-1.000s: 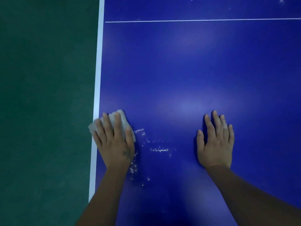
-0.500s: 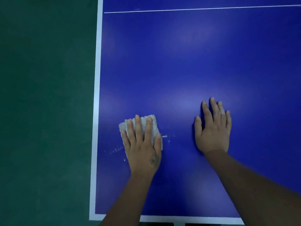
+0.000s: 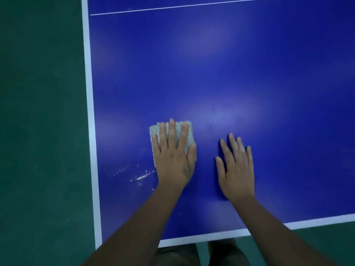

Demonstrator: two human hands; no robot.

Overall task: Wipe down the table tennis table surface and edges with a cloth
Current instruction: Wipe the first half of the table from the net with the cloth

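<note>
Observer: Progress looks partway, by my reading. Cloth [image 3: 154,132], pale and folded, lies flat on the table tennis table [image 3: 230,73] near its left front corner. Left hand [image 3: 173,160] rests on top of it, fingers straight and spread, pressing rather than gripping.

Checker: And the other hand?

Observer: Right hand [image 3: 237,169] is just beside the left, flat on bare blue, fingers straight and close together, holding nothing. A brace, I judge.

Checker: What is left to do?

Observer: White flecks [image 3: 143,176] sit beside the left wrist, between the cloth and the left edge stripe [image 3: 90,112], so that patch is not yet clean. Beyond the hands the blue shows only glare, and I cannot tell wiped from unwiped. Neither the left stripe nor the near edge stripe [image 3: 211,236] has the cloth on it. I take the edges as yet to do.

Checker: Surroundings, obstacles?

Observer: Thin white line [image 3: 192,5] crosses the far part of the table. Green floor [image 3: 38,131] lies to the left and past the near edge. The person's legs show dimly below that edge. The only obstacle I see is the right hand, which sits in the path of any rightward stroke.
</note>
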